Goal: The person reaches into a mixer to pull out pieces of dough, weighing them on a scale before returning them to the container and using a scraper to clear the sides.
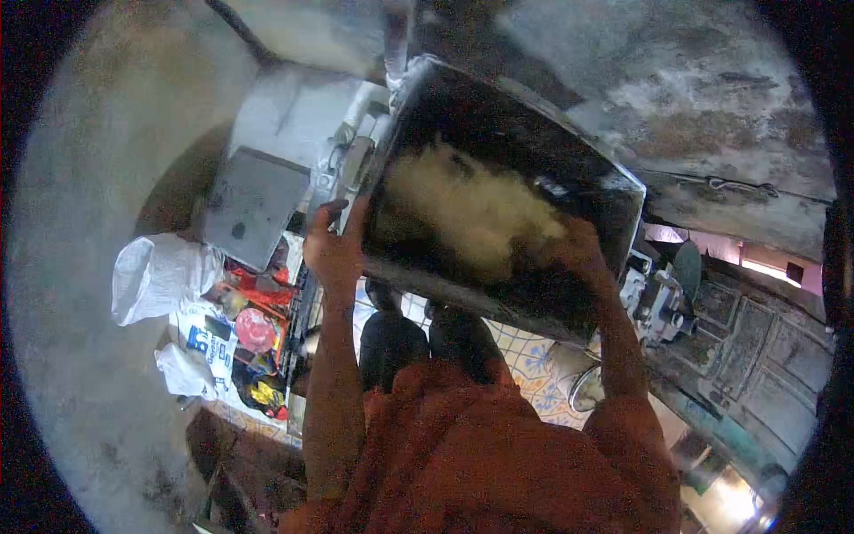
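Both hands grip dark rectangular metal tub point(534, 151); pale fluffy mass point(471, 209) inside.

The pale mass point(471, 214) in our dark container point(569, 169) is pure blur, we can't name it; our right hand point(578, 245) melts into it, fingers lost to us.

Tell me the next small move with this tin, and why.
Probably tilt the tin a little further: the left hand and right hand grip its sides, it is tipped, mouth toward you, and the pale mass lies inside.
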`<state>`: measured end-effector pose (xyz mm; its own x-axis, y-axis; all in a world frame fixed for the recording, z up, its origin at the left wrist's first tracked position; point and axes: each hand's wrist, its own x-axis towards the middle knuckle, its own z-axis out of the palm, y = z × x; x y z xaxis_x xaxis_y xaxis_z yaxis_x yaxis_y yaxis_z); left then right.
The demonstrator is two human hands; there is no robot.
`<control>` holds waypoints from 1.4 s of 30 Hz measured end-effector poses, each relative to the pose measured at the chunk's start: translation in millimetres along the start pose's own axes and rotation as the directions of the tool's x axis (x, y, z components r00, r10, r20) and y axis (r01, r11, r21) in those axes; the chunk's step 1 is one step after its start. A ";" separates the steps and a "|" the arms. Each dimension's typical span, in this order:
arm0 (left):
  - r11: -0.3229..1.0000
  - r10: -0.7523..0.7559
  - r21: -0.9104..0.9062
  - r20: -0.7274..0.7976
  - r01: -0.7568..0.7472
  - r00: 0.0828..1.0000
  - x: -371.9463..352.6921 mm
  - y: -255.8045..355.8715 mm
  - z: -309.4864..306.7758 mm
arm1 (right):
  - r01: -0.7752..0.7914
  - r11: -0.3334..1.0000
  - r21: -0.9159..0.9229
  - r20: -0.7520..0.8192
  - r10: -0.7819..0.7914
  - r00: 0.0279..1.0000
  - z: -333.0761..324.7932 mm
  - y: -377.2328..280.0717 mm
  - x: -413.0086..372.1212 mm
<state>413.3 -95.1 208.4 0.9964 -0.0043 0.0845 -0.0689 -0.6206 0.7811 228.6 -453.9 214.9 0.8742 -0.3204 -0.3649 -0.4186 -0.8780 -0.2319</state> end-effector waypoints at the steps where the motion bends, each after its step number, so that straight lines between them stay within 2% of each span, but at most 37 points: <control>1: 0.999 0.039 0.028 0.015 -0.039 0.999 1.1 -1.1 -1.7 | -0.024 0.993 0.112 -0.037 0.028 0.999 -2.4 9.8 -6.4; 3: 0.989 0.122 0.071 0.066 -0.127 0.990 -0.2 -2.0 -3.5 | -0.096 0.910 0.404 -0.057 0.130 0.990 -2.1 32.3 -19.8; 4: 0.997 0.039 0.064 0.071 -0.044 0.997 0.9 -0.1 -0.8 | -0.146 0.808 0.570 -0.032 0.200 0.979 1.4 41.4 -27.0; 6: 0.990 -0.129 0.059 0.069 0.125 0.989 4.7 2.0 0.6 | -0.227 0.642 0.732 -0.017 0.350 0.936 -33.5 18.4 -52.1; 7: 0.993 -0.026 0.116 0.029 0.023 0.999 3.4 -1.8 -0.3 | -0.257 0.543 0.800 0.005 0.422 0.907 -46.7 9.8 -63.7; 9: 0.995 0.048 0.086 0.027 -0.050 0.998 2.3 -9.3 1.7 | -0.088 0.473 0.877 -0.057 0.284 0.957 -69.1 21.8 -85.7; 11: 0.983 0.170 0.078 -0.013 -0.168 0.985 3.0 -28.4 11.2 | 0.036 0.252 0.967 -0.106 0.271 0.957 -105.1 -10.2 -96.2; 12: 0.964 0.253 0.100 -0.051 -0.248 0.966 2.9 -39.1 17.3 | 0.073 0.234 0.970 -0.138 0.275 0.952 -107.2 -21.4 -95.9; 14: 0.984 0.127 0.136 -0.090 -0.115 0.988 -1.5 8.9 0.1 | 0.156 0.194 0.969 -0.205 0.266 0.942 -112.5 -36.2 -94.9; 15: 0.966 0.258 0.056 -0.108 -0.253 0.960 2.3 6.0 1.8 | 0.161 0.252 0.954 -0.232 0.282 0.931 -113.2 -46.6 -95.4; 16: 0.941 0.330 0.110 -0.079 -0.321 0.941 0.5 5.7 1.6 | 0.164 0.309 0.937 -0.259 0.298 0.919 -113.9 -57.0 -96.2; 18: 0.867 0.462 0.216 -0.006 -0.450 0.887 -13.5 22.3 -0.6 | 0.079 0.073 0.994 -0.095 0.256 0.962 -97.6 -60.9 -101.1; 19: 0.845 0.528 0.043 0.087 -0.533 0.845 -30.5 49.6 -6.2 | 0.138 0.091 0.986 -0.159 0.295 0.942 -70.8 -48.7 -100.1; 20: 0.803 0.596 -0.134 0.167 -0.581 0.785 -50.7 83.8 -11.7 | 0.086 0.226 0.970 -0.153 0.297 0.943 -71.0 -58.4 -103.1; 21: 0.789 0.614 -0.257 0.311 -0.558 0.726 -67.3 105.0 -10.3 | 0.032 0.356 0.934 -0.147 0.298 0.943 -73.2 -74.0 -104.9; 22: 0.776 0.630 -0.371 0.440 -0.510 0.640 -80.3 123.9 -7.8 | 0.144 0.335 0.931 -0.233 0.245 0.941 -58.5 -74.3 -103.3; 23: 0.780 0.625 -0.396 0.483 -0.484 0.613 -88.2 146.7 -6.9 | 0.252 0.304 0.919 -0.318 0.189 0.929 -43.7 -74.6 -101.7; 24: 0.783 0.623 -0.421 0.524 -0.459 0.582 -92.9 162.4 -6.4 | 0.212 0.112 0.971 -0.231 0.206 0.951 -44.9 -85.3 -105.8; 26: 0.843 0.526 -0.315 0.653 -0.437 0.545 -99.1 160.4 1.8 | 0.106 -0.273 0.956 -0.055 0.191 0.980 -50.8 -112.4 -112.5; 27: 0.865 0.473 -0.261 0.710 -0.429 0.522 -102.5 156.7 5.9 | 0.096 -0.062 0.993 -0.081 0.209 0.975 -45.6 -113.4 -112.9; 30: 0.822 0.533 -0.268 0.671 -0.502 0.515 -104.7 140.5 12.6 | -0.006 0.206 0.979 -0.010 0.078 0.997 -76.8 -124.1 -127.8; 31: 0.819 0.514 -0.223 0.693 -0.528 0.505 -108.3 137.7 14.9 | 0.077 0.511 0.856 -0.141 0.087 0.986 -73.3 -125.5 -131.1; 32: 0.814 0.494 -0.178 0.714 -0.553 0.497 -110.8 136.0 17.6 | 0.130 0.763 0.634 -0.264 0.055 0.963 -67.9 -126.4 -133.8; 33: 0.805 0.473 -0.134 0.732 -0.578 0.490 -113.3 136.4 19.0 | 0.155 0.860 0.487 -0.346 0.027 0.938 -66.5 -124.7 -135.9; 34: 0.825 0.465 -0.165 0.743 -0.541 0.482 -114.1 138.0 19.3 | 0.155 0.933 0.325 -0.425 -0.002 0.905 -65.1 -123.0 -138.2; 35: 0.842 0.457 -0.194 0.752 -0.503 0.475 -114.0 141.2 18.7 | 0.165 0.936 0.312 -0.483 0.006 0.876 -66.2 -118.8 -138.0; 37: 0.817 0.498 -0.241 0.754 -0.524 0.430 -113.8 142.3 17.7 | 0.222 0.859 0.461 -0.453 0.013 0.891 -64.7 -116.4 -136.5; 39: 0.716 0.589 -0.292 0.740 -0.633 0.325 -117.0 139.9 16.8 | 0.232 0.623 0.747 -0.275 -0.027 0.961 -58.0 -117.7 -139.2; 42: 0.649 0.579 -0.130 0.724 -0.749 0.375 -120.2 141.9 24.8 | -0.054 0.652 0.756 -0.030 0.116 0.993 -65.9 -114.8 -137.9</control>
<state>285.0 -202.1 293.7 0.3696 -0.9285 0.0359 -0.7979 -0.2973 0.5244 172.2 -332.3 351.2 0.8265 -0.4308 -0.3623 -0.5061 -0.2868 -0.8134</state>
